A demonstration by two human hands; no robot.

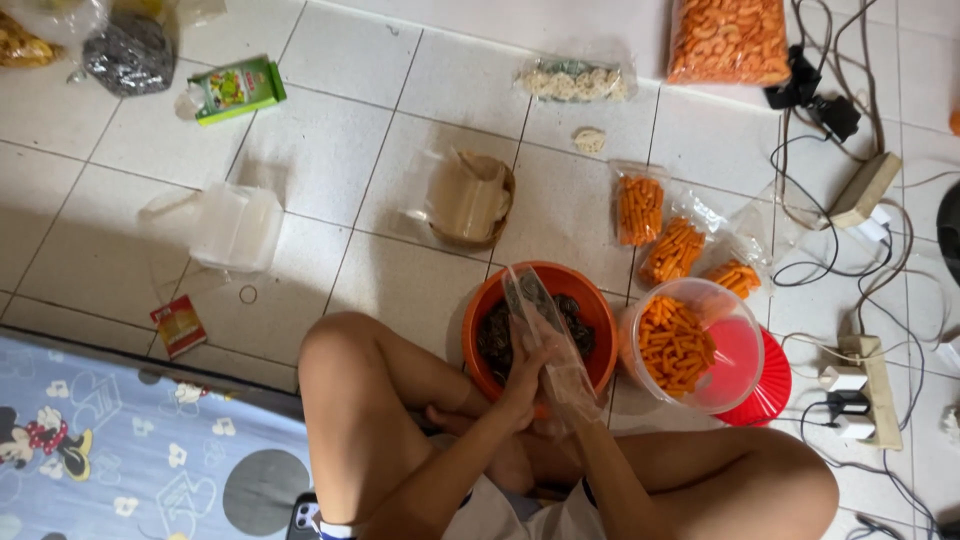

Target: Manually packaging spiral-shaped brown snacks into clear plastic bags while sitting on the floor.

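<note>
I sit cross-legged on a tiled floor. Both hands hold a clear plastic bag (537, 315) upright over an orange bowl (590, 300) filled with dark brown snack pieces. My left hand (522, 385) grips the bag's lower left side. My right hand (572, 392) is wrapped in clear plastic and holds the bag's lower right side. Right of the bowl stands a clear tub (735, 345) of orange stick snacks, resting on a red lid (772, 385).
Three small sealed bags of orange sticks (672, 245) lie beyond the tub. A wicker basket with clear bags (470, 200), a stack of clear bags (235, 225), a green carton (238, 88), power strips with cables (870, 385) and a patterned mat (110, 450) surround me.
</note>
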